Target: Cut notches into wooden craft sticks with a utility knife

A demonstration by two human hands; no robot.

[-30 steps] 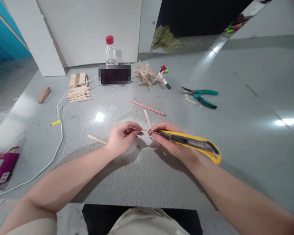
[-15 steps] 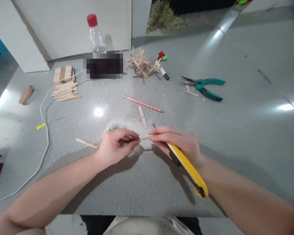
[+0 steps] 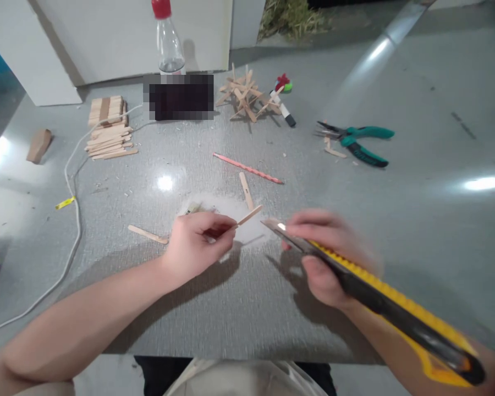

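Near the table's front, my left hand [image 3: 200, 242] pinches a wooden stick [image 3: 251, 214] between thumb and fingertips, its free end pointing right and slightly up. My right hand [image 3: 330, 253], partly blurred, is closed around a yellow and black utility knife [image 3: 379, 297]. The knife's blade is out, its tip just right of the stick and apart from it. Behind the held stick lies a second wooden stick [image 3: 245, 188] with a dark mark. Another stick [image 3: 146, 234] rests left of my left hand. A pink pencil [image 3: 247, 168] lies farther back.
Stacked sticks [image 3: 109, 142] lie at the back left beside a white cable [image 3: 79, 220]. A bottle [image 3: 171, 47], a stick structure [image 3: 247, 96] and a marker [image 3: 284, 109] stand or lie at the back. Green-handled pliers [image 3: 355, 143] are at right. A brown piece [image 3: 39, 146] lies far left.
My right hand has let go of the stick's right end and moved right. The knife has swung so its blade points at the stick. The view has shifted slightly.
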